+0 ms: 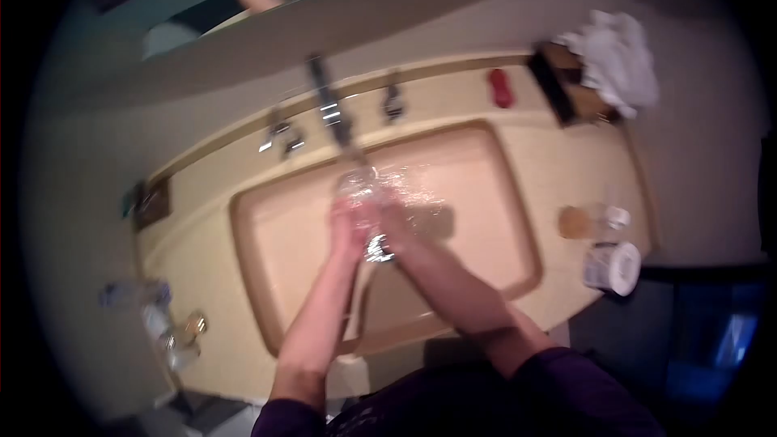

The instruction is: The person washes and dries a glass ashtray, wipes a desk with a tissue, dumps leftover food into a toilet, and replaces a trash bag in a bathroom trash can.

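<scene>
Both hands meet under the faucet (329,109), over the basin of the pinkish sink (299,275). My left hand (346,222) is on the left side and my right hand (390,222) faces it, close or touching. Running water (364,182) falls onto them and splashes glints across the basin to the right. Between and below the hands something silvery and shiny (378,248) shows; whether it is water, the drain or a clear object I cannot make out. Blur and splashing hide the fingers.
Metal taps (392,101) flank the faucet. Right on the counter are a red object (500,88), a brown box (571,85), white cloth (615,57), an orange-brown container (575,222) and a white tub (613,268). Small bottles (174,336) stand left. A mirror (202,12) runs behind.
</scene>
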### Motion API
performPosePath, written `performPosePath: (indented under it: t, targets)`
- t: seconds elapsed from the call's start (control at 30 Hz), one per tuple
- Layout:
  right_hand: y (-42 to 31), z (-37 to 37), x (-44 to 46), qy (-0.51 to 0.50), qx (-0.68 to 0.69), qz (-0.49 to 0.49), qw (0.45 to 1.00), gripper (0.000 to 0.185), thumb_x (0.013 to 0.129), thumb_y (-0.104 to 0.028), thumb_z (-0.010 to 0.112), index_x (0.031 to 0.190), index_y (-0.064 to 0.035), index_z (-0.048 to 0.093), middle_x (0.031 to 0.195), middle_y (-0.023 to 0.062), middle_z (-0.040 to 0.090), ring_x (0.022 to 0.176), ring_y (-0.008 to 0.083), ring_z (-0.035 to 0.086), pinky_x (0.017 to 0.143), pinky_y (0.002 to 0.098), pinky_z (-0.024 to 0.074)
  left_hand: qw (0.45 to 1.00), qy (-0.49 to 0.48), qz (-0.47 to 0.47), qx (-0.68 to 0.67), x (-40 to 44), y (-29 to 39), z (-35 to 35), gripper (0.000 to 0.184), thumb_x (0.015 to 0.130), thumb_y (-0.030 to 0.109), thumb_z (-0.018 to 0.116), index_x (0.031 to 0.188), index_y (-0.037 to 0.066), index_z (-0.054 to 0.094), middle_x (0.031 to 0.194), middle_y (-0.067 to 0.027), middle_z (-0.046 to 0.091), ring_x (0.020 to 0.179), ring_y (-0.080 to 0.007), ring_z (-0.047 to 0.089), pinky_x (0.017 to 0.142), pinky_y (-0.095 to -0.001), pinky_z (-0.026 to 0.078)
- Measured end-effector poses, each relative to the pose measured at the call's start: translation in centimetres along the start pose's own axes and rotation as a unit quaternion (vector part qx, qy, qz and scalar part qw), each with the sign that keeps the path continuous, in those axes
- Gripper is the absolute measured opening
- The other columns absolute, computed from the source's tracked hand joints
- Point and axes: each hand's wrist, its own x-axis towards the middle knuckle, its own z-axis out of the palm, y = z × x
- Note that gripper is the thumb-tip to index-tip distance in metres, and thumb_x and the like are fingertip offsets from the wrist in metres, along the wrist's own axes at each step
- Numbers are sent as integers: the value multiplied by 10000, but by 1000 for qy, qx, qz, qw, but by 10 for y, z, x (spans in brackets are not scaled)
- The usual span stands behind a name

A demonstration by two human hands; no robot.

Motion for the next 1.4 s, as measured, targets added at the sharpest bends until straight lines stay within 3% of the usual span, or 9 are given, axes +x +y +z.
performPosePath:
  t: [0.2, 0.37, 0.73, 0.83, 1.0, 1.07, 1.17, 1.23, 1.4]
  targets:
    - [-73, 14, -5, 46, -575, -131, 806, 266, 818, -204, 418, 892, 34, 511, 805, 259, 562, 761, 381, 566, 673, 452, 457, 962, -70, 52, 260, 31, 37, -29, 472, 840, 267, 527, 1217, 67, 325, 954, -68, 550, 827, -165, 551, 632, -275, 486]
    - [-30, -11, 25, -108, -51, 293, 949, 304, 780, -117, 443, 1042, 37, 458, 839, 225, 566, 777, 363, 579, 524, 477, 506, 840, 84, 387, 372, 63, 131, -27, 464, 825, 268, 558, 1189, 74, 347, 808, -33, 516, 602, -75, 482, 458, -220, 367]
    - [-113, -3, -95, 4, -299, -70, 952, 301, 860, -203, 378, 1155, -150, 409, 1308, 159, 306, 1150, 357, 373, 877, 371, 399, 777, -89, 153, 604, 41, 165, 10, 393, 837, 292, 523, 1108, 26, 422, 823, -54, 524, 629, -108, 506, 534, -244, 411]
    - [-104, -25, -103, -83, -678, -312, 660, 322, 796, -204, 478, 1116, -208, 447, 1374, 132, 189, 1222, 386, 257, 863, 410, 431, 734, -215, 71, 640, 7, 131, -3, 695, 755, 185, 625, 1307, 36, 230, 1151, -100, 457, 1002, -209, 487, 837, -341, 413]
    - [-107, -47, -138, -131, -581, -460, 659, 242, 806, -150, 457, 1030, -239, 476, 1389, 119, 125, 1244, 365, 226, 854, 385, 445, 484, -290, 479, 672, -87, 26, -7, 680, 681, 49, 617, 1278, 51, 292, 1299, -103, 342, 1254, -265, 237, 1045, -407, 105]
    - [-107, -50, -150, -159, -506, -370, 763, 364, 814, -189, 475, 1160, -266, 390, 1385, 120, 145, 1250, 355, 210, 869, 415, 427, 705, -271, 374, 538, -84, 14, -18, 501, 723, 76, 575, 1189, 32, 395, 1227, -105, 416, 1163, -246, 367, 1043, -396, 131]
    - [-111, -61, -184, -146, -557, -254, 778, 495, 797, -190, 517, 1252, -216, 323, 1377, 174, 119, 1266, 371, 96, 920, 478, 345, 624, -171, 535, 543, -95, -5, -16, 287, 784, 59, 517, 1062, -6, 491, 1085, -72, 508, 963, -177, 525, 1007, -379, 240]
    - [-113, -75, -212, -118, -640, -183, 736, 563, 776, -172, 549, 1279, -152, 298, 1372, 227, 84, 1279, 392, -10, 965, 525, 273, 186, -94, 680, 703, -144, 23, 2, 275, 805, 58, 505, 1066, -27, 485, 1067, -71, 513, 935, -170, 532, 997, -371, 263]
    - [-110, -153, -290, -226, -636, -257, 692, 390, 715, -142, 550, 1089, -38, 509, 1320, 247, 194, 1249, 433, 92, 946, 545, 270, 561, 60, 383, 731, -130, 44, -14, 278, 838, 109, 487, 1105, 30, 487, 1128, -99, 481, 979, -190, 511, 944, -369, 293]
